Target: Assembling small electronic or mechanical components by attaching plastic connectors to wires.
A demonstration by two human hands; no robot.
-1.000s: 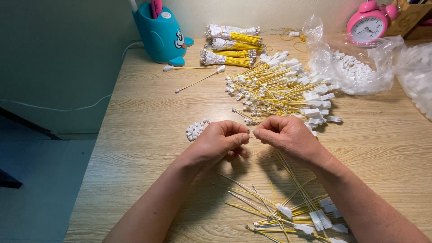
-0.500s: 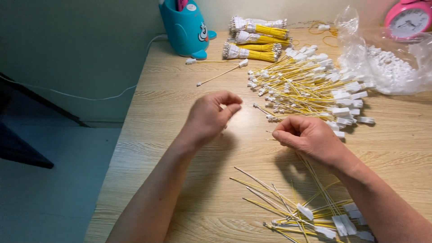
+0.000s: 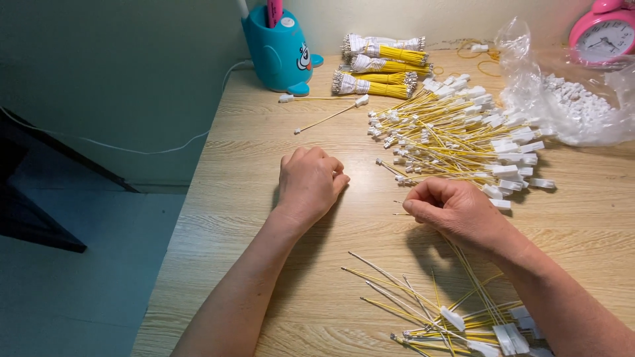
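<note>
Our left hand (image 3: 309, 185) rests curled, knuckles up, on the pale wooden table (image 3: 251, 165); we cannot tell whether it holds anything. Our right hand (image 3: 456, 213) is pinched shut on thin yellow wires (image 3: 477, 284), which trail back from it toward us. To do this well, we judge we should keep the pinch near the bare tips. Beyond the right hand lies the loose pile of yellow wires with white plugs (image 3: 456, 132). Left of that pile is bare wood out to the table's left edge.
</note>
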